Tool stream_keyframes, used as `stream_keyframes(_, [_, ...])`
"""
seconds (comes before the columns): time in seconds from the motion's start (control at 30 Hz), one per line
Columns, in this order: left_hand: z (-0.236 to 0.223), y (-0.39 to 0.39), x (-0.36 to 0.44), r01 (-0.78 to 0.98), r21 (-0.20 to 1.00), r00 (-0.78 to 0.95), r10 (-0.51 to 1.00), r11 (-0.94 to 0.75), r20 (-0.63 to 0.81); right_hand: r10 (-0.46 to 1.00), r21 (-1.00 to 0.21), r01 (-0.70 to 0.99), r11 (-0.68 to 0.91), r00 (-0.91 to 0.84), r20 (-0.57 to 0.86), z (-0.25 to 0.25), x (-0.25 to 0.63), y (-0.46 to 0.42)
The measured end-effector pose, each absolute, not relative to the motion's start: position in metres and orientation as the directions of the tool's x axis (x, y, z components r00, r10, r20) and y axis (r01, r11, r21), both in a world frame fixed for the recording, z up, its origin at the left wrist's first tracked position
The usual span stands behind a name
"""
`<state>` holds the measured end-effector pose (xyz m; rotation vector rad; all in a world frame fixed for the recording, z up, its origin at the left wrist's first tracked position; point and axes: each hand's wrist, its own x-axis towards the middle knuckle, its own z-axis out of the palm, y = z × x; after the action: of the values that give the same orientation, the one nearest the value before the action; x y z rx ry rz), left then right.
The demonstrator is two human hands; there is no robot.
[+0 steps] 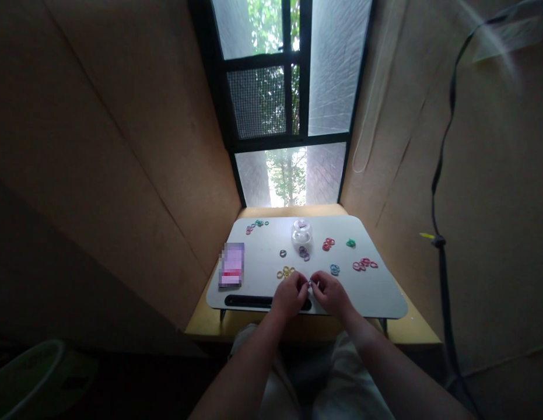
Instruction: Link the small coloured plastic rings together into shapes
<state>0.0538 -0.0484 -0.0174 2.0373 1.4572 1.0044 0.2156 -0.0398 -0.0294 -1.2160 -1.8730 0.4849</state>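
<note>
Left hand [291, 293], right hand [331, 290]: fingertips pinched on one small piece [310, 283], near surface's [262, 256] front edge, not yet set down. Rings [328, 244]: loose, mostly already heaped by colour.

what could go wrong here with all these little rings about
The tiny item between the fingertips of the left hand and right hand could slip and perhaps roll into the black slot close by. The left hand is right beside the yellow rings, so it might nudge and scatter them.
</note>
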Motion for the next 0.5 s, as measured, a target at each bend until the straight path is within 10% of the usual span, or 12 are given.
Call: stream_keyframes(0.5, [-0.0175,-0.0479,0.0534,0.557,0.732,0.254,0.92,-0.392,0.299,0.887,-0.679,0.591,0.435,-0.151,0.437,-0.0318,0.2157,-0.0377])
